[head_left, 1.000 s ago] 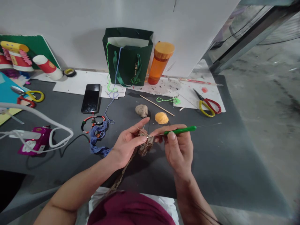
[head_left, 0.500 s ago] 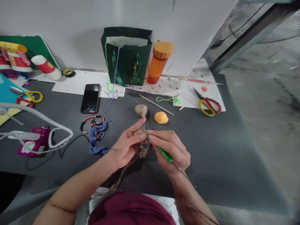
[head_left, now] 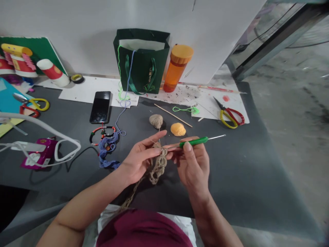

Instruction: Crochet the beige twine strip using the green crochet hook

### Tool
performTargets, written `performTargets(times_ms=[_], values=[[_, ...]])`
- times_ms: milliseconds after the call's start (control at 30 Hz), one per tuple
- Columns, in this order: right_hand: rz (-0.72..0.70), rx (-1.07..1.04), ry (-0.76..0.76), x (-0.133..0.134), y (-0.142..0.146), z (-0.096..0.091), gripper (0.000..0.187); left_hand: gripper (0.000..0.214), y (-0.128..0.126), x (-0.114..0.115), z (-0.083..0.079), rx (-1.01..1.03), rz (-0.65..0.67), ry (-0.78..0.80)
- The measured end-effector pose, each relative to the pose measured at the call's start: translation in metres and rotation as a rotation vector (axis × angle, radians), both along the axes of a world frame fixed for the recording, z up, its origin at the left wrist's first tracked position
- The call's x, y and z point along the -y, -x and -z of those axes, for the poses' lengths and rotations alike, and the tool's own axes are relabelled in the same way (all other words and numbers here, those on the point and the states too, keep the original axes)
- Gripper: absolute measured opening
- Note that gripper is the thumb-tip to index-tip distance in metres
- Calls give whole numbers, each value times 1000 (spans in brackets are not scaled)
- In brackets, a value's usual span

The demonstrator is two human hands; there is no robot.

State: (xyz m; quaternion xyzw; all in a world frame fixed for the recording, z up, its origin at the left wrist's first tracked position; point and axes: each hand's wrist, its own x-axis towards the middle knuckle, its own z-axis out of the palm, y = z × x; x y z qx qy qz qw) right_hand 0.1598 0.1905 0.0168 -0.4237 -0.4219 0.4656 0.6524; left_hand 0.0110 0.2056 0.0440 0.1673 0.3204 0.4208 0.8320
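My left hand [head_left: 140, 159] pinches the top edge of a beige crocheted piece [head_left: 158, 168] between thumb and fingers, its index finger stretched out. The piece hangs down, and a long strip of it trails toward my lap. A strand runs from the index finger to a beige yarn ball [head_left: 156, 120] just beyond. In my right hand [head_left: 194, 164] lies a green-handled crochet hook [head_left: 196, 141], its metal end pointing right, away from the work. The right fingertips touch the edge of the crochet beside my left thumb. A yellow ball [head_left: 178, 129] sits just past the right hand.
A thin wooden stick [head_left: 172, 115], a green yarn loop [head_left: 186, 109] and scissors [head_left: 230, 116] lie beyond. At left are a phone [head_left: 100, 107], a bracelet [head_left: 94, 135], blue crochet [head_left: 104, 156] and a purple box [head_left: 38, 156] with cables. A green bag [head_left: 141, 65] and orange jar [head_left: 177, 68] stand behind.
My right hand has turned palm up, and the hook has swung from pointing into the work to pointing right. More of the beige piece shows, hanging lower between the hands.
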Motion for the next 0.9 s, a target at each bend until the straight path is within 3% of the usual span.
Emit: performTargets(times_ms=[167,300,400,533,600,733,900], values=[[22,49,-58,5,3,6,3,51,-5,7,4,-95,-59,-139],[44,177,-195,7,5,1,11,45,-6,8,6,-151,-142,-216],[83,348,-335,5,4,-2,20,47,-7,7,6,-169,-198,-213],[209,629,-533,6,4,-2,31,61,-8,7,8,-152,-179,-125],[240,600,-496,7,6,-2,30,61,-8,7,7,-117,-161,-75],[202,350,-316,9,11,-2,20,51,-8,6,3,-42,-131,-24],[288,357,-175,14,10,-2,8,53,-6,5,2,-43,-111,-30]])
